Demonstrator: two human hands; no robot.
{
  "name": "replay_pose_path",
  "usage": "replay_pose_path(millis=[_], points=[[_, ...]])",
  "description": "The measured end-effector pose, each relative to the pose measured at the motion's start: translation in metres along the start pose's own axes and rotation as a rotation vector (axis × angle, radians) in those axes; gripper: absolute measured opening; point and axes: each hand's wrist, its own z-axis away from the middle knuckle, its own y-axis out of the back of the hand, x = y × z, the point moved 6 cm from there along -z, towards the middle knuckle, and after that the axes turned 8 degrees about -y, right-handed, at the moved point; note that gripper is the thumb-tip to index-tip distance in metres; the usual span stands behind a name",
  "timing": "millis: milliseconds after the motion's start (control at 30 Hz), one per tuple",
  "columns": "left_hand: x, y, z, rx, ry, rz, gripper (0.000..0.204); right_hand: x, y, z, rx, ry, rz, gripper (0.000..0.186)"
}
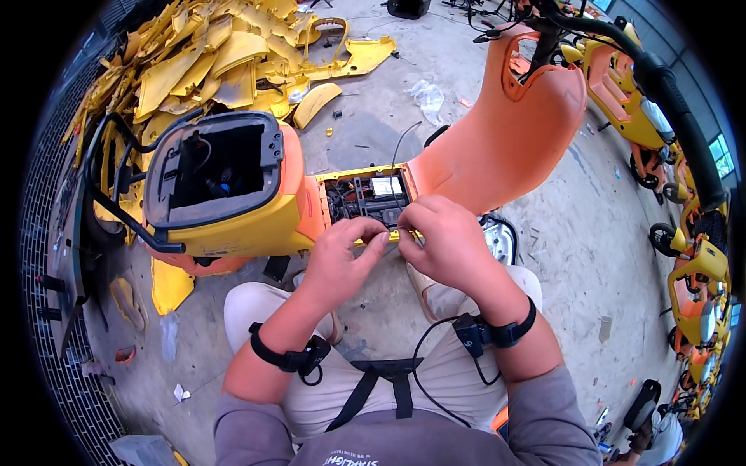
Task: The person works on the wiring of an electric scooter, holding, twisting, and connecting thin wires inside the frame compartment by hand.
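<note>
1. Head view, looking down: stripped orange-and-yellow scooter point(256, 210) on the concrete floor point(575, 256), floorboard compartment point(365, 198) open, wiring exposed.
2. Left hand point(342, 252) and right hand point(443, 233) side by side at the compartment's near edge, fingertips meeting; fingers point(378, 239) pinched together on something small, too hidden to identify.
3. Compartment directly ahead of the fingers, long axis left to right; both hands about equally near.
4. Loose yellow panels point(225, 54) heaped well apart, far left.

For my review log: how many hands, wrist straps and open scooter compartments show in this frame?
Hands: 2, left hand and right hand
Wrist straps: 2, left strap and right strap
Open scooter compartments: 2, seat well and floor bay
Total: 6
</note>
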Motion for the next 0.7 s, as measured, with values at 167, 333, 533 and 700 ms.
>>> replay_pose_path(millis=[167,333,533,700], points=[[-0.038,-0.019,0.012,-0.114,0.463,0.447,0.015,0.02,0.001,-0.002,-0.081,-0.189,-0.119,0.01],[-0.026,-0.004,0.0,0.002,0.217,0.194,0.014,0.049,-0.005,-0.002,-0.265,-0.368,-0.28,0.014],[-0.005,0.011,-0.006,0.165,-0.098,-0.231,0.018,0.056,-0.01,-0.001,-0.462,-0.445,-0.675,0.018],[0.025,0.02,-0.006,0.399,-0.318,-0.453,0.02,0.064,-0.009,-0.001,-0.467,-0.549,-0.929,0.021]])
